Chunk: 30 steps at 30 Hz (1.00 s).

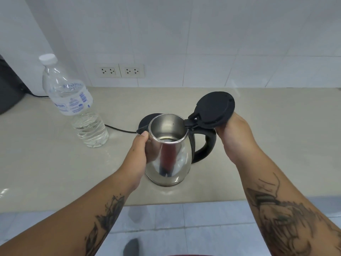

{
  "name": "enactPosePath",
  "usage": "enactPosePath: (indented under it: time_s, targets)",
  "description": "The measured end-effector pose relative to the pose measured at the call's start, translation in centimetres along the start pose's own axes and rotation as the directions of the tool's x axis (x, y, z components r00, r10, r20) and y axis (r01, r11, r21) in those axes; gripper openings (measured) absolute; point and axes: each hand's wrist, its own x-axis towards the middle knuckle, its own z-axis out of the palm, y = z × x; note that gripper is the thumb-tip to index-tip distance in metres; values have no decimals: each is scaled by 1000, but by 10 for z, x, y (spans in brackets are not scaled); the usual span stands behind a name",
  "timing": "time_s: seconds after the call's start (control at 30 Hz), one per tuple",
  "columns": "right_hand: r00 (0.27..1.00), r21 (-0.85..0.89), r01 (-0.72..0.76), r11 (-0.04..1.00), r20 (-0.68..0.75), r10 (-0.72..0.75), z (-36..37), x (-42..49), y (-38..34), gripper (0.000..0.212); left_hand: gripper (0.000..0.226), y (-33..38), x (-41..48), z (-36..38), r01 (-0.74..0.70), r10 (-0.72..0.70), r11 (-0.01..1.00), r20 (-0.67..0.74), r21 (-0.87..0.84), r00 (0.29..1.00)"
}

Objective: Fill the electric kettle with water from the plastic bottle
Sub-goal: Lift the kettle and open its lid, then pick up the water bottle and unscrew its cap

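Careful: your left hand [141, 152] grips the kettle [167, 154], right hand [234, 130] holds its lid [215, 108] open; releasing may snap it shut.

A pale stone counter [258, 145] carries the steel kettle [168, 159] near its front edge, a capped water bottle [73, 100] left of the kettle (upright), and a black power base [145, 120] with its cord [118, 128] just behind the kettle.

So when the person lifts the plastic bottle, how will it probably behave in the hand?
The plastic bottle looks mostly full, so probably heavy for its size. Its thin clear ribbed wall may flex under a squeeze. The white cap is on, so spilling seems unlikely. Tall and narrow, it could tip if pushed high.
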Motion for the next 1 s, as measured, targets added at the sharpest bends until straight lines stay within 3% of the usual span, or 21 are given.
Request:
enactPosePath:
  time_s: [0.3, 0.43, 0.5, 0.57, 0.67, 0.8, 0.87, 1.0]
  targets:
    - [1000, 44, -6, 999, -23, 7, -12, 9, 18, 25, 32, -4, 3, -1, -36, 36, 999, 22, -1, 999]
    - [979, 133, 37, 990, -202, -10, -33, 14, -8, 29, 39, 4, -6, -10, -123, 116, 987, 72, 101, 991]
    - [945, 71, 121, 990, -313, -93, -38, 15, -34, 27, 39, 11, -10, -23, -203, 194, 972, 76, 123, 978]
    - [912, -62, 241, 968, -328, -248, -29, 13, -64, 22, 49, 21, -10, -43, -301, 302, 943, 13, 141, 953]
    - [881, -228, 398, 889, -176, -439, 12, 10, -105, 20, 59, 43, -2, -82, -397, 430, 896, -168, 198, 887]
    - [855, -337, 509, 792, 86, -512, 90, 20, -138, 22, 74, 67, 17, -141, -429, 484, 875, -347, 226, 804]
    - [840, -350, 543, 763, 201, -505, 133, 24, -151, 24, 86, 72, 31, -169, -394, 476, 877, -371, 276, 798]
    - [779, -405, 625, 667, 383, -497, 216, 37, -166, 29, 110, 73, 62, -201, -325, 423, 885, -284, 334, 861]
